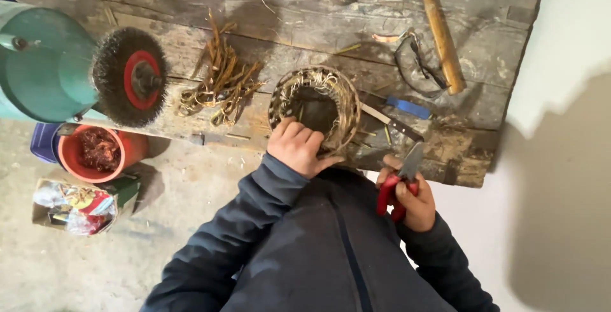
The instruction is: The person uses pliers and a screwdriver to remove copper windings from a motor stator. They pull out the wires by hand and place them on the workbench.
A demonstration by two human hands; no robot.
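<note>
**Left hand on the wire coil, right hand holding red cutters**

I look straight down over a worn wooden bench (484,51). My left hand (298,148) is clamped over the near rim of a ring-shaped wire coil (316,110), fingers curled down onto the windings. The coil lies flat near the bench's front edge, about mid-bench, its hollow centre dark and loose strands fraying along its rim.

My right hand (410,201) hangs just off the bench's front edge, wrapped tight around the red handles of a pair of cutters (400,181). The grey blade points up toward the bench and stays apart from the coil.

Left of the coil lies a heap of cut copper wire pieces (219,80). Farther left, a wire brush wheel (129,76) with a red hub sits on a green bench grinder (44,61). Right of the coil I see a blue-handled tool (407,108), safety glasses (417,57) and a wooden-handled hammer (439,29). On the floor below the grinder stands an orange bucket (95,153) holding reddish scrap, with a small cardboard box (73,207) of wrappers beside it.
</note>
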